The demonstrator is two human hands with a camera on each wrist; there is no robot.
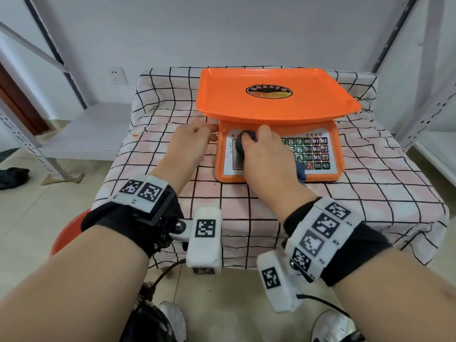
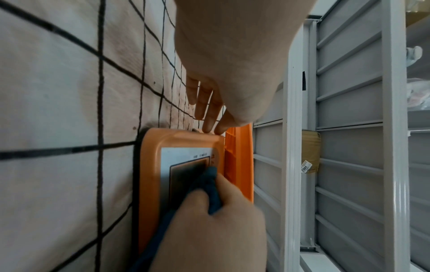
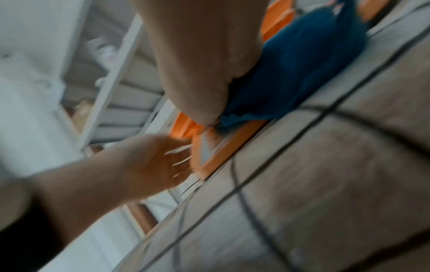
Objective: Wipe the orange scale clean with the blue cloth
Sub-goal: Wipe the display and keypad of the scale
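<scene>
The orange scale (image 1: 276, 124) sits on the checked desk (image 1: 172, 193). The right hand (image 1: 267, 159) grips the bunched blue cloth (image 2: 209, 191) against the scale's front panel; the left hand's (image 1: 191, 141) straight fingers (image 2: 209, 117) touch the scale's left edge.

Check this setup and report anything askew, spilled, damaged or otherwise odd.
Nothing stands out. The orange scale sits level on the checked tablecloth, its tray unmarked. The right hand presses the blue cloth on the display panel, and the left hand steadies the scale's left side.
</scene>
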